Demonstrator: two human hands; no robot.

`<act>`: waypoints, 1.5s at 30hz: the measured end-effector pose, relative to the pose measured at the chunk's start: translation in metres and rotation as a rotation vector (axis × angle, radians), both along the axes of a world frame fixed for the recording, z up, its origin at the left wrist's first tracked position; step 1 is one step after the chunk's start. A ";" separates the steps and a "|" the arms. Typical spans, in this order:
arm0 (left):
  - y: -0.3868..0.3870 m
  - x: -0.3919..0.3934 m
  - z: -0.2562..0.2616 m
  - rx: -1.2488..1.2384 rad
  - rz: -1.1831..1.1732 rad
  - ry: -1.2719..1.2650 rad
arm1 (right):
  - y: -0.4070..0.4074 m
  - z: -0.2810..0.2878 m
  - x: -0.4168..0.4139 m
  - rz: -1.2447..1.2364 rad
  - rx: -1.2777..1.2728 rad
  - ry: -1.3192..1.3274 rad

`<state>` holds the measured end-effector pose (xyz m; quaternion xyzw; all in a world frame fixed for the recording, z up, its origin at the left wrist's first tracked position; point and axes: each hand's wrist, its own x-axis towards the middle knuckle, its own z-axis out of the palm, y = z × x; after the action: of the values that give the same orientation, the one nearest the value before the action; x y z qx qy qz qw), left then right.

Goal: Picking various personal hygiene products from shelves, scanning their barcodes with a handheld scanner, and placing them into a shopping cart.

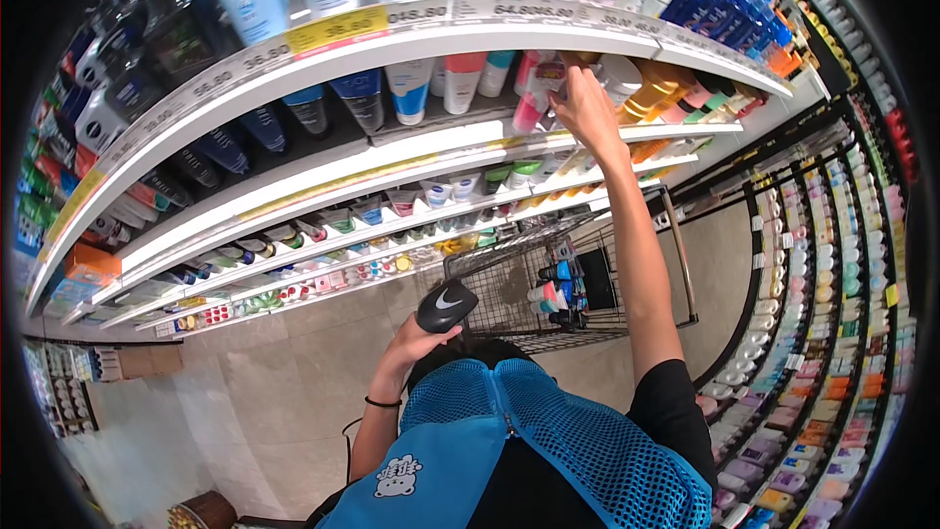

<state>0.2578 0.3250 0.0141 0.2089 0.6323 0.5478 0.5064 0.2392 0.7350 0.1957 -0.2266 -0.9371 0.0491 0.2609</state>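
Observation:
My right hand (pixel 587 106) reaches in under the top shelf, its fingertips at a pink-and-white bottle (pixel 530 110) that leans among other products. Whether the fingers grip anything there cannot be made out. To its right stand a white round-capped container (pixel 620 77) and golden bottles (pixel 653 92). My left hand (pixel 422 342) is lower, in front of my body, closed around a black object with a white swoosh mark (pixel 446 306).
A wire shopping cart (pixel 507 308) with several packaged products (pixel 558 290) stands below my right arm. Shelves with a white edge (pixel 352 51) curve across the front. Curved racks of bottles (pixel 800 353) stand at the right. A brown basket (pixel 209 510) is at the lower left.

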 end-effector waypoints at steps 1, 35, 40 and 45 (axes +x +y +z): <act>-0.005 -0.003 0.000 -0.052 -0.016 -0.011 | 0.007 -0.003 -0.003 -0.005 0.016 -0.053; 0.027 -0.016 0.038 0.121 -0.108 -0.127 | -0.086 -0.017 0.161 0.367 -0.777 0.170; 0.061 0.003 0.043 -0.011 -0.179 -0.050 | -0.085 -0.044 0.187 0.232 -0.801 0.166; 0.087 0.020 0.024 -0.022 -0.231 -0.069 | -0.050 -0.089 0.220 -0.056 -0.876 0.256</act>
<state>0.2779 0.4120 0.0379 0.2559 0.5922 0.4857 0.5898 0.4596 0.6848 0.1065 -0.3329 -0.7816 0.4615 0.2554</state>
